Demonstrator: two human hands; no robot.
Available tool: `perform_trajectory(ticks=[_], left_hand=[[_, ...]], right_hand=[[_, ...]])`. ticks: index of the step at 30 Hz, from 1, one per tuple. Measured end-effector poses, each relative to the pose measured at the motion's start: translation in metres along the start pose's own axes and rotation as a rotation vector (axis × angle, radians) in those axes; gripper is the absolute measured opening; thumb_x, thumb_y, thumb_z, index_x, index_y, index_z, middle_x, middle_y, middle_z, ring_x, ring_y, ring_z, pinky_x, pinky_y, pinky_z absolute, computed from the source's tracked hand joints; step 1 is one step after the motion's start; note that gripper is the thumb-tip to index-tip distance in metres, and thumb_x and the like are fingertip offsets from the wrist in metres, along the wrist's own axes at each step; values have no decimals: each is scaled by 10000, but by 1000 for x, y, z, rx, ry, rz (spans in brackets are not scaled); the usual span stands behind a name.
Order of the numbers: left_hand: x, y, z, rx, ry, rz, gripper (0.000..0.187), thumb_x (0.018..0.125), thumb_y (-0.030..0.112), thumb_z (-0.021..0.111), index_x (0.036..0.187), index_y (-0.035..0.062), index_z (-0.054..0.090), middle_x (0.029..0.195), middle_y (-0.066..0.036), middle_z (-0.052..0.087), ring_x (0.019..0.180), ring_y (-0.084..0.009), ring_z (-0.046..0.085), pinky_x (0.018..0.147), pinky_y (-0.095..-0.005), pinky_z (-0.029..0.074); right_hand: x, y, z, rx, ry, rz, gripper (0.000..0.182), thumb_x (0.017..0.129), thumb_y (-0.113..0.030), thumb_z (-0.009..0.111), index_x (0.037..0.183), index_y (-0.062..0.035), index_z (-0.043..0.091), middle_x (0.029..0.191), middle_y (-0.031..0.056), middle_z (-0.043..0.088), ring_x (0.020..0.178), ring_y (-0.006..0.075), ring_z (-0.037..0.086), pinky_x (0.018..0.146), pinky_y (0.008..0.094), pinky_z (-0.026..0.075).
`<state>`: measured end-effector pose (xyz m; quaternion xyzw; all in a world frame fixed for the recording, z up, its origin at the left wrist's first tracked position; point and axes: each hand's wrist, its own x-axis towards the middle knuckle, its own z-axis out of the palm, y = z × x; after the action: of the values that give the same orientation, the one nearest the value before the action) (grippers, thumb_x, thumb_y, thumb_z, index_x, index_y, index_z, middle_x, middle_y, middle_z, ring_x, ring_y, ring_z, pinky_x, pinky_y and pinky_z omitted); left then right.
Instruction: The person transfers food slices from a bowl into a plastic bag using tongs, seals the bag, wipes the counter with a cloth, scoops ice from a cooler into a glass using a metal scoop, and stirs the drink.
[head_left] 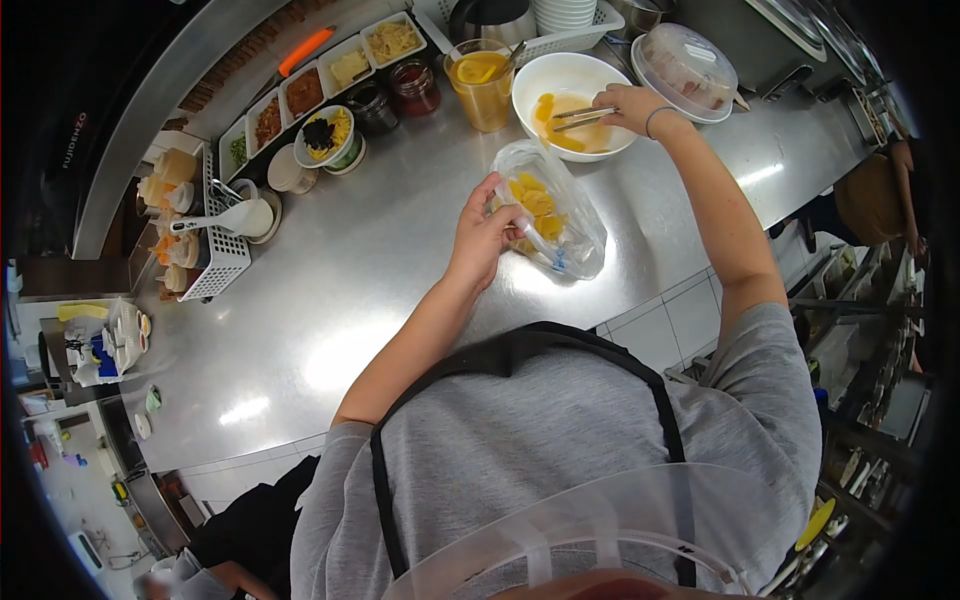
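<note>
My left hand [488, 232] is closed on the rim of a clear plastic bag [585, 240], with the thumb over its edge. Yellow slices [538, 205] lie inside the bag, which rests on the steel counter. Over the white bowl [525, 85] my right hand [632, 108] grips a pair of metal tongs [580, 115], their tips low inside the bowl. Yellow pieces [545, 105] sit in some liquid there. Just left of the bowl stands a clear jug [482, 105] of yellow liquid with slices and a utensil in it.
Along the back are trays of toppings [303, 92], dark jars [413, 88] and a tub with yellow and black food [328, 135]. A plate under a clear dome [690, 60] stands right of the bowl. A white basket [222, 255] holds bottles at left. Other people [870, 200] are nearby.
</note>
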<state>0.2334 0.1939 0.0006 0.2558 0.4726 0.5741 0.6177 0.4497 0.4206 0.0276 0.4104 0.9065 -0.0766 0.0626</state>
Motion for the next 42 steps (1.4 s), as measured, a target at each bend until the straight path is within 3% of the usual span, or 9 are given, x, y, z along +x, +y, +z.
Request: perform_trajectory(ticks=[8, 11, 16, 20, 26, 33, 35, 38, 42], left_hand=[[-4, 3, 0, -5, 14, -7, 598, 766, 17, 555, 1302, 5, 289, 1181, -118, 411, 764, -142, 549, 600, -235, 479], [-4, 4, 0, -2, 32, -3, 597, 767, 17, 554, 1303, 5, 291, 1190, -121, 405, 758, -142, 548, 596, -237, 476], [-1, 3, 0, 8, 12, 3, 595, 772, 18, 546, 1308, 4, 287, 1215, -127, 385, 760, -144, 546, 593, -238, 471], [-1, 2, 0, 7, 14, 7, 591, 774, 18, 545, 1307, 7, 290, 1213, -124, 385, 763, -142, 545, 595, -237, 471], [-2, 1, -2, -3, 22, -10, 588, 774, 17, 545, 1307, 14, 297, 1208, -110, 389, 764, -133, 541, 604, -234, 474], [-3, -1, -3, 23, 25, -48, 557, 793, 19, 532, 1305, 27, 310, 1222, -82, 383, 782, -115, 526, 620, -230, 471], [-4, 0, -3, 23, 22, -63, 531, 811, 16, 518, 1303, 35, 320, 1236, -60, 376, 814, -100, 510, 646, -228, 465], [-5, 2, -2, 25, 21, -63, 526, 813, 20, 518, 1301, 39, 324, 1232, -56, 377, 818, -101, 508, 647, -228, 462], [-4, 2, -2, 17, 29, -76, 522, 815, 18, 513, 1301, 36, 324, 1235, -54, 373, 812, -99, 508, 646, -227, 459]], right_hand=[[-10, 6, 1, 6, 115, -44, 241, 804, -248, 573, 1024, -147, 574, 980, 70, 568, 915, 249, 562, 780, 369, 446], [-33, -2, -16, 151, 303, -101, 238, 800, -220, 584, 1013, -115, 580, 951, 82, 574, 881, 261, 562, 765, 359, 447], [-70, -58, -59, 398, -46, -210, 318, 722, -218, 685, 999, -86, 600, 888, 71, 576, 777, 206, 546, 705, 315, 449], [-46, -25, -52, 573, 6, -165, 369, 699, -230, 705, 1034, -115, 605, 914, 56, 581, 809, 203, 553, 732, 310, 453], [14, 7, -31, 132, 41, -9, 375, 717, -243, 680, 1056, -107, 595, 1007, 98, 576, 844, 232, 564, 775, 340, 450], [72, 29, -20, 70, -15, -115, 383, 680, -251, 695, 1026, -105, 617, 1004, 101, 591, 892, 240, 565, 789, 331, 447], [89, 44, -11, 178, -277, -142, 412, 653, -312, 719, 1016, -138, 627, 880, 56, 618, 740, 189, 573, 652, 301, 462], [81, 32, -23, 187, -364, -84, 413, 643, -272, 722, 1009, -103, 630, 922, 99, 631, 887, 232, 568, 760, 321, 446], [74, 24, -22, 173, -375, -170, 409, 646, -267, 722, 1011, -110, 625, 926, 98, 623, 870, 234, 568, 761, 328, 446]])
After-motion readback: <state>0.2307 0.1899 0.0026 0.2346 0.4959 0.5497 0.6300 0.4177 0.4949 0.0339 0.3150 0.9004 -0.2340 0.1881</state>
